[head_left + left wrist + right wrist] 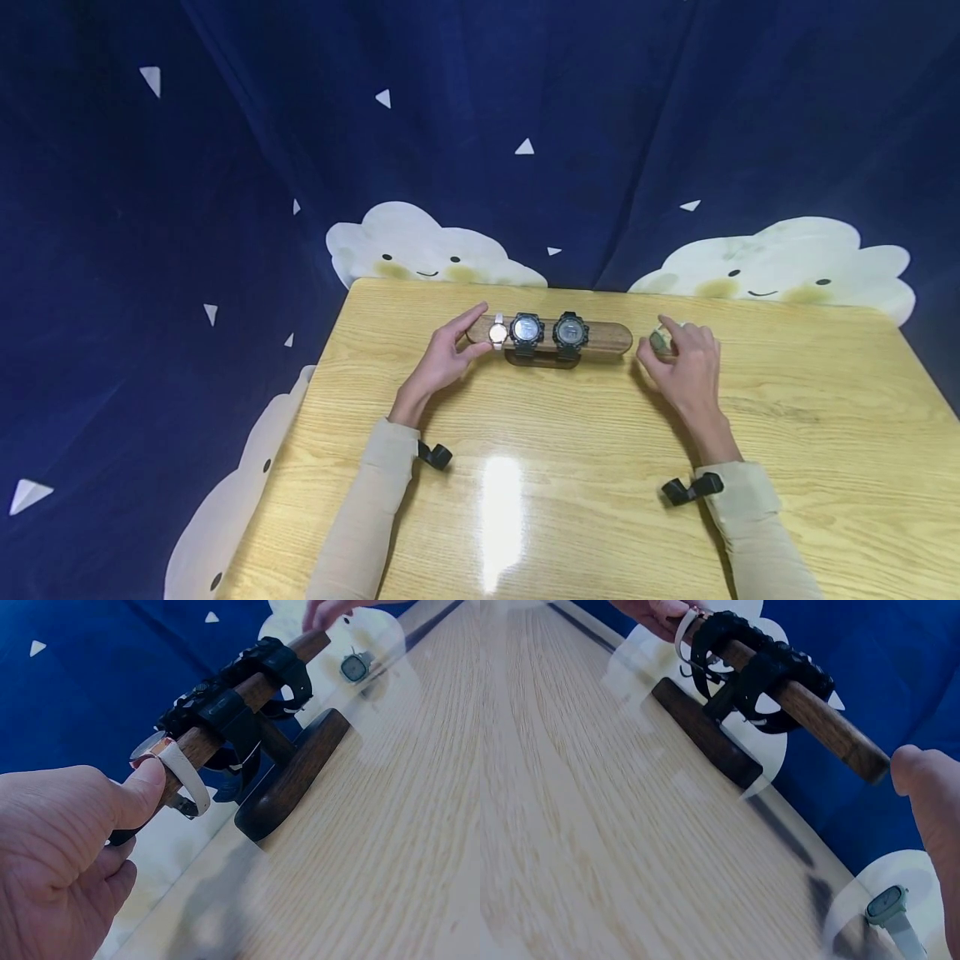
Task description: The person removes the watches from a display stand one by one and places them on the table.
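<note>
A dark wooden watch stand (611, 337) bears two black digital watches (527, 329) and, at its left end, a watch with a white strap (184, 776) and a rose-gold case. My left hand (444, 354) grips that left end of the bar, its thumb beside the white-strapped watch. Off the bar's right end, my right hand (692, 367) has thumb and fingers curved but apart. Beneath it in the head view, a pale green watch (889, 901) shows between thumb and forefinger. The left wrist view shows this watch low at the table, apart from the visible fingers.
The stand's base (705, 735) rests on a light wood table (585, 500) near its back edge. A dark blue curtain (480, 125) with white clouds hangs behind and to the left. Glare shines on the tabletop near the front.
</note>
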Available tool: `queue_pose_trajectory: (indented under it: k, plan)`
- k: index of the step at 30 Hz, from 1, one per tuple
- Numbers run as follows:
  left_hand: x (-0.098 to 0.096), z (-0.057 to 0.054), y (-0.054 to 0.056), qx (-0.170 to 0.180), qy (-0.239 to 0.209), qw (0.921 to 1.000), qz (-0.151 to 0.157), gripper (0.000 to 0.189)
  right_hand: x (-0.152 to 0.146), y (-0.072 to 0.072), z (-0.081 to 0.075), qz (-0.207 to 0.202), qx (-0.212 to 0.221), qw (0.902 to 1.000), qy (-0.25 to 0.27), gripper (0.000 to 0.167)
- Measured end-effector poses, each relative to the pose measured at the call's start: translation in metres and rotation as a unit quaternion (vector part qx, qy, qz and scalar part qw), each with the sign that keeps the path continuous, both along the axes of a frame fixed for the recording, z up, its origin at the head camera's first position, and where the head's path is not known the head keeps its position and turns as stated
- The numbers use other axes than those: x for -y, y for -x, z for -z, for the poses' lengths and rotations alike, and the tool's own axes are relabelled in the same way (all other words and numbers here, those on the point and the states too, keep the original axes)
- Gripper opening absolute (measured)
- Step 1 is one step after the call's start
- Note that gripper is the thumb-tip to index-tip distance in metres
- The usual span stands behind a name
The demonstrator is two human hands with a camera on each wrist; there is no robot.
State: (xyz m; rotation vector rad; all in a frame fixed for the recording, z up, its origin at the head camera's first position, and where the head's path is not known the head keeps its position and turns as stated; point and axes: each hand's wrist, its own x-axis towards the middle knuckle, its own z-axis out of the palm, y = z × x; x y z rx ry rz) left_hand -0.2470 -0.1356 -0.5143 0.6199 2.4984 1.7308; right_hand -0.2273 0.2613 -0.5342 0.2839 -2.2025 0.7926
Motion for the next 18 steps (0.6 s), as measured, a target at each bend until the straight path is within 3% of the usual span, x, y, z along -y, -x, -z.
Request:
queue_pose_trajectory:
  k: [6, 12, 18]
  plan:
    - [0.002, -0.001, 0.0, -0.001, 0.001, 1.0, -0.005, 0.068, 0.014, 0.0, -0.007, -0.04, -0.011, 0.999, 0.016, 0.041]
    - [0.002, 0.0, 0.0, -0.001, -0.001, 1.0, -0.006, 0.069, 0.028, 0.001, -0.006, -0.073, -0.027, 0.9969, 0.006, 0.053]
    - [0.0, 0.0, 0.0, 0.015, -0.012, 0.9998, -0.003, 0.069, 0.037, -0.004, -0.005, -0.09, -0.011, 0.9959, -0.003, 0.058]
